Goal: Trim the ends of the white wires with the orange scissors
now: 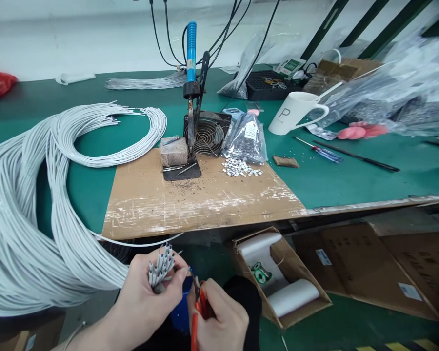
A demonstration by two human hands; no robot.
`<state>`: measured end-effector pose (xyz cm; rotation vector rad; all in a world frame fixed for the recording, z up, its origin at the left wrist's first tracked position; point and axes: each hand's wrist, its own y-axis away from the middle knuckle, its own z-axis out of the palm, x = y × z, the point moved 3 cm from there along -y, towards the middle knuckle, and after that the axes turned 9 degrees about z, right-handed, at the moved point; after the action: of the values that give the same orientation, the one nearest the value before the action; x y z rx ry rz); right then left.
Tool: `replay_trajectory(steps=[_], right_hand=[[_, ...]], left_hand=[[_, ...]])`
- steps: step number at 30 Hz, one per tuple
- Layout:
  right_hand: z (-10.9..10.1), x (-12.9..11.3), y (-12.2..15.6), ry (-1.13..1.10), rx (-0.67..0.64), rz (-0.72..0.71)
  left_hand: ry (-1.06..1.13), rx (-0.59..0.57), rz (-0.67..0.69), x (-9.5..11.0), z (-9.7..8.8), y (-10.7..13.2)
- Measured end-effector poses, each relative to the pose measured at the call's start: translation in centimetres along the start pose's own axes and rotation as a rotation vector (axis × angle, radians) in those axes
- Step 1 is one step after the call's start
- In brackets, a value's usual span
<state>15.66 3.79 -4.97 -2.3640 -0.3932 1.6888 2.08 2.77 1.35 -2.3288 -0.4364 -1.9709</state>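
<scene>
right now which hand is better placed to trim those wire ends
Right. The right hand already grips the red-handled cutters beside the wire ends, which the left hand holds bunched upright.

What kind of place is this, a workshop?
Probably a small electronics assembly workshop: a soldering iron stands in a holder on the bench, big coils of white cable lie beside it, and a fan sits behind.
</scene>
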Motion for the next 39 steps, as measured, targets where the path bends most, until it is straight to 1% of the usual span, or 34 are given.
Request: replay_trajectory(steps=[2,3,4,6,7,8,11,13,16,18,22,24,30,39], right_hand=[[0.2,0.9,-0.9,-0.167,0.093,0.131],[0.0,1.5,-1.5,-0.205,0.132,0.179],[-0.4,2.2,-2.1,-0.239,0.161,0.219],[-1.7,3.6,-3.2,-0.314,0.248,0.289],[-2.1,4.2,-3.4,-0.339,0.25,0.332],[-2.4,4.6,-3.3,-0.349,0.248,0.367],[-1.9,4.4,-2.0,-0.337,0.129,0.426],[-1.2,3.4,-1.1,-0.253,0.023,0.384],[-0.7,1.5,-0.6,-0.058,-0.092,0.188],[-0.8,0.6,-0.8,0.021,-0.117,0.076],[-1.1,-0.2,-1.4,0.084,-0.152,-0.048],[-1.2,-0.3,-1.6,0.102,-0.154,-0.083],[-1.5,-0.4,-1.7,0.13,-0.131,-0.127],[-1.6,-0.5,-1.7,0.129,-0.111,-0.161]], left_hand=[[0.029,0.053,0.008,0.0,-0.1,0.1],[0.041,0.086,0.021,0.0,-0.4,0.3],[0.048,0.159,0.052,0.0,-0.9,0.4],[0.043,0.204,0.076,-0.2,-1.6,0.7],[0.031,0.184,0.085,-0.3,-1.8,0.7],[0.022,0.133,0.087,-0.4,-1.9,0.7],[0.028,0.004,0.037,-0.7,-1.8,0.1],[0.044,-0.023,0.02,-0.6,-1.6,-0.1],[0.072,-0.04,-0.012,-0.2,-1.5,-0.1],[0.095,-0.04,-0.028,0.0,-1.5,-0.1],[0.125,-0.078,-0.034,0.0,-1.5,-0.1],[0.132,-0.086,-0.037,0.1,-1.5,-0.1],[0.134,-0.035,-0.082,0.5,-1.6,0.0],[0.114,-0.086,-0.096,0.5,-1.7,-0.1]])
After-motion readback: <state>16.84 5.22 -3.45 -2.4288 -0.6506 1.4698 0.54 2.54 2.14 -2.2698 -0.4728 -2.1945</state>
